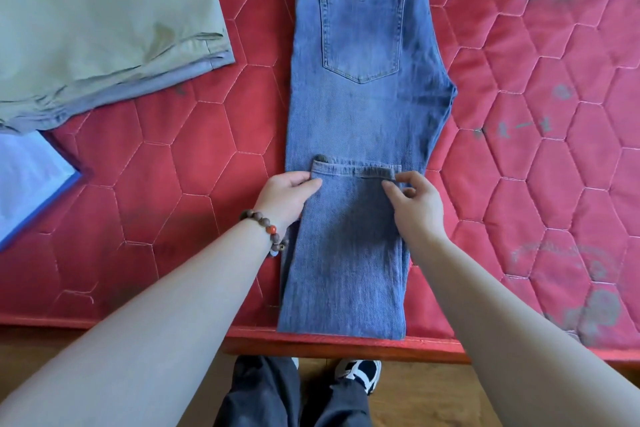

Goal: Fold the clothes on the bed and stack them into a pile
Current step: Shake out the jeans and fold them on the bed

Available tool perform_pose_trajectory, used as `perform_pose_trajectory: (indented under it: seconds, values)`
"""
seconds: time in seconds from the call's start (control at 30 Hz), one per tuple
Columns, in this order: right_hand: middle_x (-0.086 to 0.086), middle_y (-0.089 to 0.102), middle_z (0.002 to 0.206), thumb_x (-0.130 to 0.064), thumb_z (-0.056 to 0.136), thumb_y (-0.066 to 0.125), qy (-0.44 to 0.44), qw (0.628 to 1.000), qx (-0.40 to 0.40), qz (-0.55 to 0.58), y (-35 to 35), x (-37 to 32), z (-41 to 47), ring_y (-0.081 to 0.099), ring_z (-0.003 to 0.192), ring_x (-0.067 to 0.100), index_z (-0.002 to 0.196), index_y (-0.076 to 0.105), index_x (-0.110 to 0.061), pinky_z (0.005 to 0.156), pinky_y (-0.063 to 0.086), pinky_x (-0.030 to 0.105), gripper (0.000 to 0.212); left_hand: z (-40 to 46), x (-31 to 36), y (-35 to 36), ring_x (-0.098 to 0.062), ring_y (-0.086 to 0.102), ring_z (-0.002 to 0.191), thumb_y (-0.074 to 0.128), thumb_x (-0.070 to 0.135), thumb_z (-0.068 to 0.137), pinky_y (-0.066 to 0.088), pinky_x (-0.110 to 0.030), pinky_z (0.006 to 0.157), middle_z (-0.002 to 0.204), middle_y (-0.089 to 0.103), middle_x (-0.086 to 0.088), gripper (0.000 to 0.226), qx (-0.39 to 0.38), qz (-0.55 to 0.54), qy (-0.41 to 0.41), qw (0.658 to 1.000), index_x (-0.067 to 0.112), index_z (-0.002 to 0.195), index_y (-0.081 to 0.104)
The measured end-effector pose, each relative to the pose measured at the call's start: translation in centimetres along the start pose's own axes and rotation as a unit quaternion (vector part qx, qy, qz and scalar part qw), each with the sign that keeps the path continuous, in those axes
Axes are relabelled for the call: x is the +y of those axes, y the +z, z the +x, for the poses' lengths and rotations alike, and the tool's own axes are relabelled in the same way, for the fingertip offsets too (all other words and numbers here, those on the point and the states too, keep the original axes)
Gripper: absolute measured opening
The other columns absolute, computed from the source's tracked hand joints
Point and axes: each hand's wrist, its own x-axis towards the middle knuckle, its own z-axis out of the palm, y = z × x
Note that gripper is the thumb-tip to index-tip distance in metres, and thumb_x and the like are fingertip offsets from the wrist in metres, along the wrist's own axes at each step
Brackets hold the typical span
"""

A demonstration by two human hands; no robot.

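Khaki folded trousers (100, 21) sit stacked at the far left of the red quilted bed (540, 135), over a grey garment (only its edge shows). Centre, blue jeans (363, 107) lie lengthwise, legs doubled back toward the seat. Her left hand (287, 196) pinches the hem's left corner; the right hand (414, 199) hovers at the right corner, fingers (391, 189) loosely curled, gripping nothing.

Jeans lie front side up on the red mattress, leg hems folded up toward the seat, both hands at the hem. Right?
Not quite: the jeans lie back side up. The head view shows a back pocket facing the camera. The rest holds: they lie on the red mattress, the hems are folded up toward the seat, and the left hand and right hand are at the hem.
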Motion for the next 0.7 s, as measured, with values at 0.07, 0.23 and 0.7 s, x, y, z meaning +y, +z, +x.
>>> perform_pose_trajectory:
  seconds: [0.07, 0.23, 0.7]
  values:
    - [-0.005, 0.050, 0.067, -0.028, 0.092, 0.062, 0.009, 1.000, 0.021, 0.019, 0.3, 0.1, 0.4, 0.039, 0.042, 0.002, 0.091, 0.059, -0.025, 0.038, 0.031, 0.013, 0.004, 0.4, -0.1, -0.1, 0.003, 0.055, 0.046, 0.069, 0.019, 0.087, 0.041, -0.008, 0.044, 0.062, 0.068, 0.012, 0.007, 0.000, -0.016, -0.015, 1.000, 0.018, 0.087, 0.076]
    - [-0.004, 0.057, 0.076, -0.029, 0.093, 0.060, 0.045, 0.997, 0.057, 0.036, 0.3, 0.1, 0.3, 0.049, 0.060, 0.008, 0.084, 0.055, -0.029, 0.042, 0.034, 0.009, 0.010, 0.5, -0.2, 0.6, -0.025, 0.071, 0.095, 0.082, 0.027, 0.069, 0.055, -0.047, 0.092, 0.094, 0.075, -0.008, 0.039, 0.041, -0.018, -0.043, 0.998, 0.010, 0.104, 0.074]
    - [-0.019, 0.063, 0.060, -0.028, 0.086, 0.071, -0.035, 0.994, -0.007, 0.099, -1.4, -6.2, 2.6, 0.055, 0.053, -0.003, 0.076, 0.064, -0.026, 0.052, 0.045, 0.016, 0.012, 2.1, 7.3, -1.6, -0.021, 0.070, 0.082, 0.073, 0.031, 0.075, 0.052, -0.034, 0.076, 0.087, 0.075, -0.003, 0.012, 0.054, -0.027, 0.115, 0.991, 0.028, 0.086, 0.074]
